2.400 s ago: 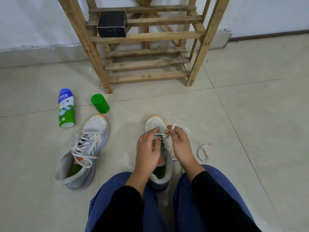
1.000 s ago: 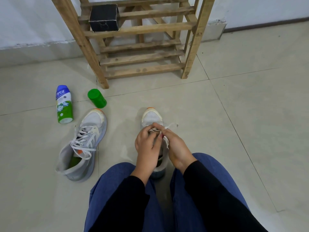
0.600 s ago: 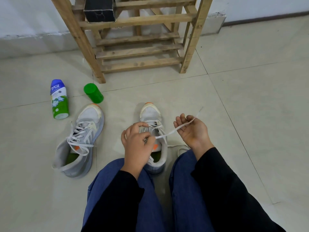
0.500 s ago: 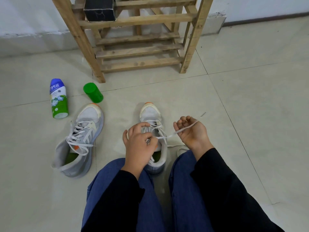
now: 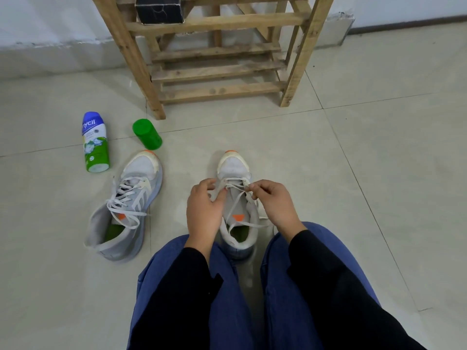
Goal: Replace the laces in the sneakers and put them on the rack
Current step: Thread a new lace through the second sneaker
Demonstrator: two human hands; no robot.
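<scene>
Fingers (image 5: 255, 189) of the right hand (image 5: 275, 205) and left hand (image 5: 203, 210) pinch the lace (image 5: 233, 180) across the sneaker (image 5: 232, 165) near its toe.

On the pale tiled floor (image 5: 379, 173) at the far left I see a white and green plastic spray bottle (image 5: 95, 142), its blue cap pointing away. A green plastic cylinder (image 5: 147, 135) lies just right of it, apart. Farther back I see a black cardboard box (image 5: 159, 10) with scuffed edges.

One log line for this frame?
lacing | left hand, right hand pinch lace | near sneaker on floor | laced sneaker on floor
</scene>
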